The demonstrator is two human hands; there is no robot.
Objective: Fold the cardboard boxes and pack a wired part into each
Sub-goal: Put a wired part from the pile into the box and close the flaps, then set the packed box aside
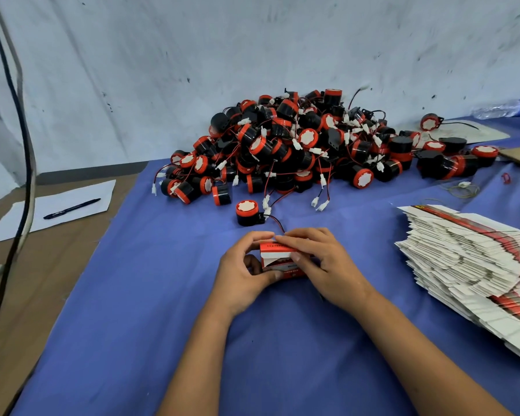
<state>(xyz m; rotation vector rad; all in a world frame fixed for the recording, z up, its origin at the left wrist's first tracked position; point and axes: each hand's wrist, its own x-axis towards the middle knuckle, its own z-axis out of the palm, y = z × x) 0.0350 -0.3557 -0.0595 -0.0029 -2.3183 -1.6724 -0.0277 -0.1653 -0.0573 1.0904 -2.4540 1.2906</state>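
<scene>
A small red and white cardboard box (278,259) rests on the blue cloth in front of me. My left hand (243,271) grips its left end, and my right hand (318,262) lies over its top and right side, fingers on a flap. Just beyond the box stands one black and red wired part (247,213); its wire runs toward my fingers. A big heap of the same wired parts (312,145) fills the back of the table. Flat, unfolded boxes (469,265) are fanned out in a stack at the right.
The blue cloth (162,295) covers most of the table. At the left, a sheet of paper (72,205) with a black pen (71,208) lies on brown board, and dark cables (24,175) hang down. A plastic bottle (505,108) lies far right.
</scene>
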